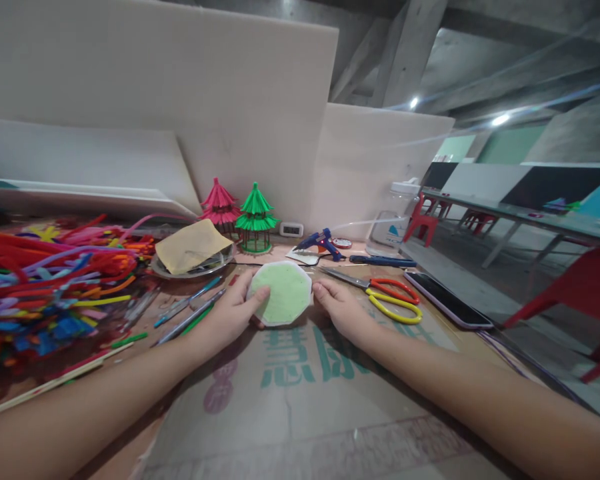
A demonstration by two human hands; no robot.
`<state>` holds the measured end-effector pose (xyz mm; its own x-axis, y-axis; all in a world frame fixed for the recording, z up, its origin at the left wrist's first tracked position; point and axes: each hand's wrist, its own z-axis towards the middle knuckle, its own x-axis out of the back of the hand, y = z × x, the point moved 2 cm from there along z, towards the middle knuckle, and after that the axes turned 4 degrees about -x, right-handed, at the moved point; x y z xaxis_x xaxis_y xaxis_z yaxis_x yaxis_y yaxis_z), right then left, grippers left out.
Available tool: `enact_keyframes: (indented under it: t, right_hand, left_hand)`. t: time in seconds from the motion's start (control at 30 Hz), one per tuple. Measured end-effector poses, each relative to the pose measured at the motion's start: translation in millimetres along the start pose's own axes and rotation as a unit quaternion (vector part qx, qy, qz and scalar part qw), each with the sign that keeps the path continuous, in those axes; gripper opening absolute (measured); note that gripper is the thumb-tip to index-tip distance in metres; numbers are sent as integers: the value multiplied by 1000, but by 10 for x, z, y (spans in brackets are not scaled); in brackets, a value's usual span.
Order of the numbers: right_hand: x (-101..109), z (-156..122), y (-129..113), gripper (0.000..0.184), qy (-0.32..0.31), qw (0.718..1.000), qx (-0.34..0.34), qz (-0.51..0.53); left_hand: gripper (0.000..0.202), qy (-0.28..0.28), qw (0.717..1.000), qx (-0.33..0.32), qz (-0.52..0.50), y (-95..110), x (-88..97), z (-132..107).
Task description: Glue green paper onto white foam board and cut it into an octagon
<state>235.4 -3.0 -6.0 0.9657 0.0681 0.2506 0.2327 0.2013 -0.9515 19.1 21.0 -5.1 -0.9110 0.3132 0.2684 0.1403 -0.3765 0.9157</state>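
Observation:
Between my hands is a light green octagonal piece [283,293] with a white edge, tilted up above the cardboard [300,413]. My left hand [240,300] grips its left side, thumb on the green face and the other fingers behind. At the right edge, my right hand [333,297] has its fingers closed in a pinch at the rim; whether they grip it firmly is hard to see. Scissors [393,293] with red and yellow handles lie just beyond my right hand. Pens [193,317] lie beside my left hand.
Pipe cleaners [55,280] heap up at left, near a bowl [165,272] with a yellow sheet. Behind stand red [219,205] and green [255,217] pagoda models, a blue glue gun [323,243] and a water bottle [393,220]. A phone [445,297] lies at right.

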Motion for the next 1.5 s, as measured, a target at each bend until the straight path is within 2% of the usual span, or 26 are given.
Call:
enact_keyframes:
  t: [0.17, 0.37, 0.6, 0.73, 0.83, 1.0, 1.5]
  right_hand:
    - [-20, 19, 48, 52, -15, 998, -16, 52]
    - [-22, 4, 35, 56, -23, 998, -6, 60]
    - [-18, 5, 49, 56, -24, 998, -7, 61]
    - [-14, 15, 67, 55, -23, 998, -11, 60]
    - [-15, 11, 64, 55, -20, 998, -7, 52]
    - [-17, 8, 65, 57, -17, 999, 3, 35]
    - [-7, 32, 84, 51, -7, 1000, 5, 11]
  left_hand:
    - [49, 20, 1000, -12, 15, -4, 27, 1]
    - [48, 34, 998, -39, 38, -16, 42, 15]
    - [55, 28, 999, -7, 28, 38, 19, 5]
    - [54, 40, 998, -19, 35, 91, 14, 3]
    - [54, 28, 998, -18, 44, 102, 6, 8]
    - [54, 17, 996, -62, 63, 92, 6, 19]
    - [55, 12, 996, -58, 71, 101, 5, 28]
